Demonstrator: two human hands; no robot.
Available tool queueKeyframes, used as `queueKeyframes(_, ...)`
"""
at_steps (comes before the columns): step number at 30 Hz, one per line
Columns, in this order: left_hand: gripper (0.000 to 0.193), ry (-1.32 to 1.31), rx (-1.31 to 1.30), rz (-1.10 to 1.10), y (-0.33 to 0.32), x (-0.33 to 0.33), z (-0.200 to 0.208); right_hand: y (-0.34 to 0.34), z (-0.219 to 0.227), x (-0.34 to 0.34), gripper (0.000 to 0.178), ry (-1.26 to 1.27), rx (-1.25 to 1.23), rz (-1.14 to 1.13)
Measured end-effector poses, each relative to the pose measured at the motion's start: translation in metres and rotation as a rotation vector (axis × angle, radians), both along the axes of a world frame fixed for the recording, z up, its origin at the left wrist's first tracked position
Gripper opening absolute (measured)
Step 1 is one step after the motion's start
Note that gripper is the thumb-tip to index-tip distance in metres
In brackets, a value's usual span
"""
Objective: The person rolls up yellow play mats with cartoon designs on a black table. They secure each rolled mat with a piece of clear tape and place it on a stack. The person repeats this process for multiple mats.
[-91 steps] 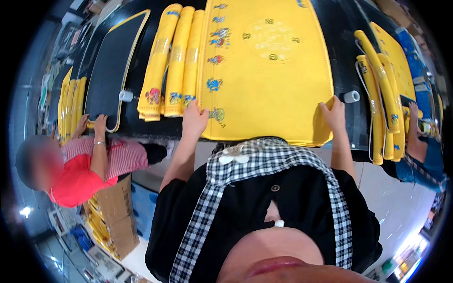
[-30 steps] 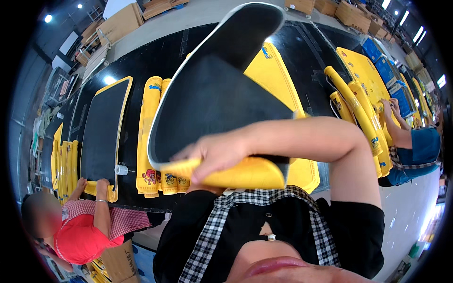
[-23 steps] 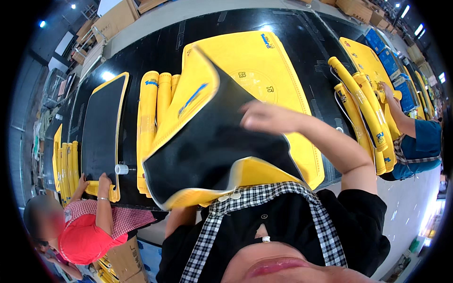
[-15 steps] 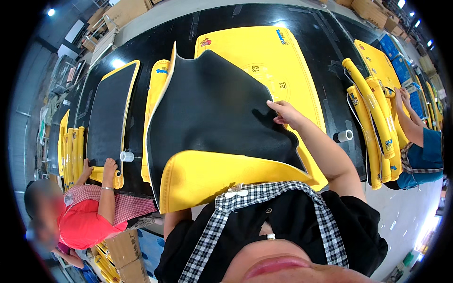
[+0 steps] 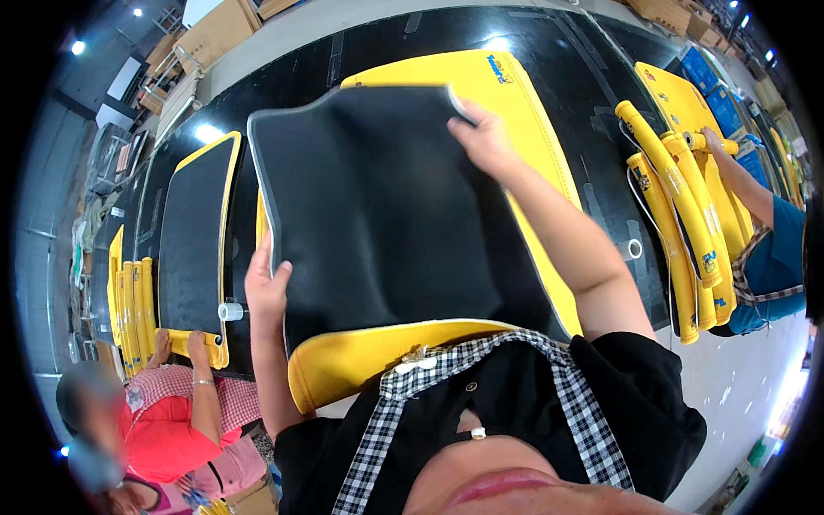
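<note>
A flexible mat (image 5: 395,206), black on the upturned face and yellow on the other, spreads in front of me. Its near edge curls up against my apron and shows a yellow flap (image 5: 369,352). My left hand (image 5: 268,287) grips the mat's left edge, thumb on the black face and fingers behind. At the far right corner my right hand (image 5: 487,142) pinches the edge, thumb on top. Beneath and beyond lies another yellow mat (image 5: 541,137) with a blue print, partly covered by the held one.
Rolled yellow mats (image 5: 678,197) lie to the right, by a co-worker in a teal sleeve (image 5: 785,236). Left, a co-worker in red (image 5: 176,429) handles a black-faced mat (image 5: 199,232). White tubes (image 5: 634,250) stand on the black table (image 5: 592,129).
My right hand has moved away from me and left, to the mat's far corner. My left hand, hidden earlier, now shows at the left edge. The mat is spread more squarely.
</note>
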State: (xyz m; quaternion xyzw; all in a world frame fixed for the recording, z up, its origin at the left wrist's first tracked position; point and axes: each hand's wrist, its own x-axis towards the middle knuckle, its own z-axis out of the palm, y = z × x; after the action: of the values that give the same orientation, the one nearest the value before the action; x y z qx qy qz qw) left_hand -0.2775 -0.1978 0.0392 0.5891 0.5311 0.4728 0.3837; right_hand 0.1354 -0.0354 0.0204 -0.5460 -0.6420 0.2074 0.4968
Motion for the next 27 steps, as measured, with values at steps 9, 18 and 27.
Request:
queueKeyframes(9,0.069,0.403,-0.297,0.192,0.164,0.095,-0.039,0.094,-0.008,0.185,0.099,-0.346,-0.282,-0.365)
queueKeyframes(18,0.074,0.809,-0.344,0.151,0.04,0.107,-0.074,-0.152,-0.094,0.143,0.084,-0.676,-0.4,-0.467)
queueKeyframes(27,0.056,0.596,-0.327,0.192,0.009,0.093,-0.093,-0.119,-0.105,0.148,0.046,-0.55,-0.331,-0.506)
